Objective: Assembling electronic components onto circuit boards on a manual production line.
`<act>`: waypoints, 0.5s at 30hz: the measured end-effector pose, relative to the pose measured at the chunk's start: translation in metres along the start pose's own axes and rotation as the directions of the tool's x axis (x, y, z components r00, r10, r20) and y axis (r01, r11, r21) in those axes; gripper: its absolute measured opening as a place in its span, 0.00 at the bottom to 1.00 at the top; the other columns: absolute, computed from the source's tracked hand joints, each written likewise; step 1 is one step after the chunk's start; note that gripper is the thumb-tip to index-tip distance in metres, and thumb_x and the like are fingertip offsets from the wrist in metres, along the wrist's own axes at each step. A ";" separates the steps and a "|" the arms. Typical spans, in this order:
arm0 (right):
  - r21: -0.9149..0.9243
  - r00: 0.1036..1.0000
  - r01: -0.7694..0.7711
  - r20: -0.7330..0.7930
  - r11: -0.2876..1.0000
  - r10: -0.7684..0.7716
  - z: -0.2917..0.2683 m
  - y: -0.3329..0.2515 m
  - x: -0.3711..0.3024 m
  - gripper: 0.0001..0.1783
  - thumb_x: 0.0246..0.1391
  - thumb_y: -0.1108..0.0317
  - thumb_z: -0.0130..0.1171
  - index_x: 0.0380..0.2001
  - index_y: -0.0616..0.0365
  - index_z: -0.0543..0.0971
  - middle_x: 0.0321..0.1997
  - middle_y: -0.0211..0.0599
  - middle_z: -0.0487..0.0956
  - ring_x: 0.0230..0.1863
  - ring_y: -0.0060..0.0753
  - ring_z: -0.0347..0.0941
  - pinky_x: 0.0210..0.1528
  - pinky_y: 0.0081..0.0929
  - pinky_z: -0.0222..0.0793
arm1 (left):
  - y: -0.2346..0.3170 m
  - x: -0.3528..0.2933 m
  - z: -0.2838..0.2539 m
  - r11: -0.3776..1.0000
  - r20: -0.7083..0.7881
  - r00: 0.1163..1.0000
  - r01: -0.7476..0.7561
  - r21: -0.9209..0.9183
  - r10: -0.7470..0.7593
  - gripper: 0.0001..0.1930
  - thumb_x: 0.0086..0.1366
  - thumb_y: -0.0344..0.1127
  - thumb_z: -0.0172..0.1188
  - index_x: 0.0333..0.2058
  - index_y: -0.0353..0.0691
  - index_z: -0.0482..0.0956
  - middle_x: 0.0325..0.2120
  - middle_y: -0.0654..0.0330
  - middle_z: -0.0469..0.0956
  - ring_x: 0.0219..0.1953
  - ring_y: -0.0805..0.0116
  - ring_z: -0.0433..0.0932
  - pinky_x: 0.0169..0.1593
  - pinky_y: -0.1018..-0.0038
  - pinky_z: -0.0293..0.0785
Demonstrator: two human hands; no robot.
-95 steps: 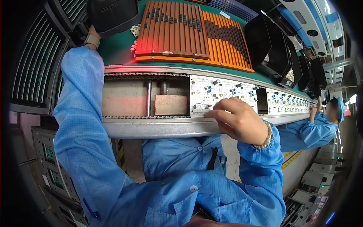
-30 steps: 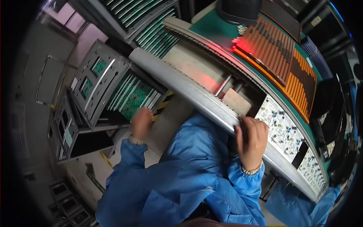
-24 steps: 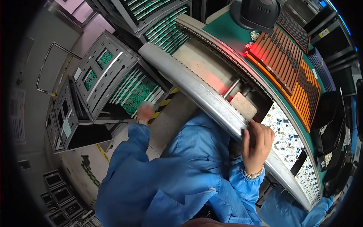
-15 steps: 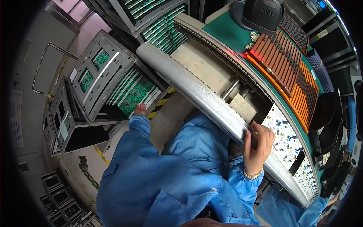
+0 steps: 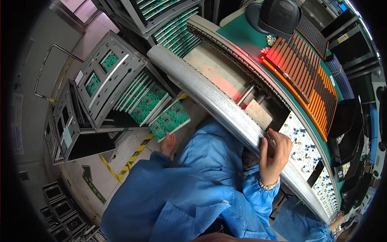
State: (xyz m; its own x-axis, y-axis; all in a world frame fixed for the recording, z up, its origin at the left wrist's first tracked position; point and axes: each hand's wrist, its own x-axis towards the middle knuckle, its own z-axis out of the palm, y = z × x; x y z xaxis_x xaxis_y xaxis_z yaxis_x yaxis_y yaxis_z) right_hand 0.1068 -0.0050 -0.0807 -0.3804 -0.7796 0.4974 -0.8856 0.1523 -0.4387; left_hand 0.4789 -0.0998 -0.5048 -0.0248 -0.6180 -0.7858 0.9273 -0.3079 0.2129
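Note:
A green circuit board [image 5: 169, 119] is out in front of the slotted rack on the left, and my left hand [image 5: 168, 144] grips its near edge. More green boards [image 5: 146, 108] stand in the slots of that grey metal rack [image 5: 126, 63]. My right hand [image 5: 275, 156] rests on the silver conveyor rail [image 5: 209, 91], its thumb and bent fingers apart. Close by the fingers lies a white board fitted with components [image 5: 301, 150], on the conveyor. The fingers show nothing held between them.
A second rack [image 5: 150, 25] with boards stands at the conveyor's far end. Orange and brown slotted trays [image 5: 300, 76] and a black scanner [image 5: 280, 18] casting red light sit on the green mat [image 5: 238, 32]. Another person's blue sleeve [image 5: 300, 222] shows at lower right.
My left hand has moved right and nearer, drawing a green circuit board out of the rack. Red light has spread over the conveyor. My right hand stays on the rail.

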 end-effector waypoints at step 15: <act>0.266 0.993 0.109 0.024 0.958 -0.120 -0.006 -0.003 0.007 0.13 0.45 0.77 0.62 0.38 0.63 0.77 0.40 0.45 0.77 0.44 0.46 0.72 0.49 0.35 0.66 | -0.039 -0.204 0.191 0.362 0.767 0.071 0.907 0.217 -0.637 0.22 0.67 0.52 0.53 0.24 0.39 0.76 0.27 0.52 0.74 0.25 0.58 0.76 0.27 0.70 0.75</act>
State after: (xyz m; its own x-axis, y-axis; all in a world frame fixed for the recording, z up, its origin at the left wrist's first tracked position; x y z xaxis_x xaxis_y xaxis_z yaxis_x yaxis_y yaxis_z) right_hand 0.1057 -0.0072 -0.0713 -0.2651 -0.8067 0.5281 -0.8187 -0.1011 -0.5653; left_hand 0.3761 -0.1001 -0.2423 -0.8794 -0.4028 0.2538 0.2325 -0.8285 -0.5095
